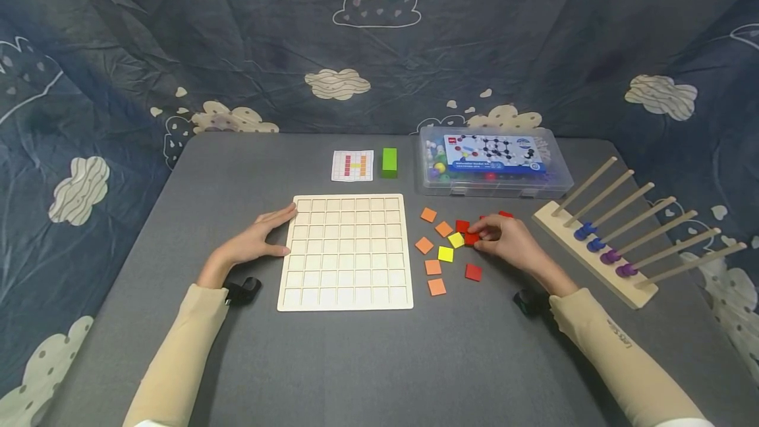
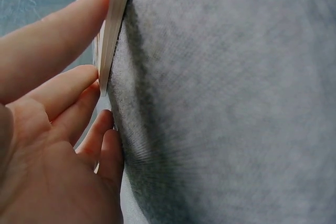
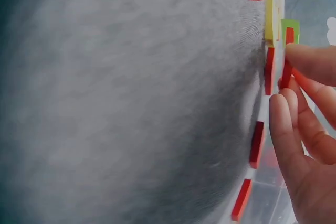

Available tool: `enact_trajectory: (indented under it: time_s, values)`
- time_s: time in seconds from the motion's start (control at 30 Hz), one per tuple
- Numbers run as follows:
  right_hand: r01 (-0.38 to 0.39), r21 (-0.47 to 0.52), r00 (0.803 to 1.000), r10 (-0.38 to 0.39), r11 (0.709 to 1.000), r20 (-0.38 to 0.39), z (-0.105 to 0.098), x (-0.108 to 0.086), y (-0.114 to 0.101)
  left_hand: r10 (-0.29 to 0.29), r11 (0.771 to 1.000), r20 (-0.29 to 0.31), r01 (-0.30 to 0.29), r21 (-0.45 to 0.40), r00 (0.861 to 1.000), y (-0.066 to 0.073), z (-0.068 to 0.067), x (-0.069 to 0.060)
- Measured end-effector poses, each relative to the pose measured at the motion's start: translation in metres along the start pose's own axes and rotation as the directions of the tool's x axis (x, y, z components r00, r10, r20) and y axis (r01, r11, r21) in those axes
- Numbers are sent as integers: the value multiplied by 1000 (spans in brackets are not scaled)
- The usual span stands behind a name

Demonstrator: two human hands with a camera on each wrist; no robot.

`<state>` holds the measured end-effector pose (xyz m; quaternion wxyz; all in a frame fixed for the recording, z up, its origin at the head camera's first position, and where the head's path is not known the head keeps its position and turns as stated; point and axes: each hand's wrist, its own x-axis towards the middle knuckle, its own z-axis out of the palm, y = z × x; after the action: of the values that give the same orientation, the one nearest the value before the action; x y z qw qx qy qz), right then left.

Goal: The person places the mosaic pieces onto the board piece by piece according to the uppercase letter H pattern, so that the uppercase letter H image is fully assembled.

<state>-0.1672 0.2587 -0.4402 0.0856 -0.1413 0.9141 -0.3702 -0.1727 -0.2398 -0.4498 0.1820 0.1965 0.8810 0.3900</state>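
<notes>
A square wooden grid board (image 1: 348,253) lies flat on the table. My left hand (image 1: 256,238) touches its left edge, thumb and fingers spread; in the left wrist view the fingertips (image 2: 89,73) rest against the board's side (image 2: 113,30). To the right of the board, my right hand (image 1: 508,241) pinches a red square tile (image 3: 287,69) between thumb and finger, just above the table. Other red tiles (image 1: 473,272) lie about this hand, some partly hidden by it. Two yellow tiles (image 1: 446,254) and several orange tiles (image 1: 433,267) lie between the hand and the board.
Behind the board are a card with a coloured grid pattern (image 1: 352,166) and a green block (image 1: 389,163). A clear plastic case (image 1: 495,180) of model parts stands at the back right. A wooden peg rack (image 1: 593,254) with blue and purple beads stands right of my right hand.
</notes>
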Motion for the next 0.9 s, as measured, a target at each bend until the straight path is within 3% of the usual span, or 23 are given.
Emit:
enact_trajectory:
  time_s: [0.23,0.57,0.9]
  values:
    - [31,37,1000,-31,999,-6,2,8,-19,0,1000,-1,0,4,1000,1,0,1]
    - [123,76,992,-124,989,7,22,34,-58,-3,999,6,3,32,1000,2,0,1]
    - [273,142,959,-281,952,45,57,73,-105,-10,998,5,10,61,1000,4,-1,1]
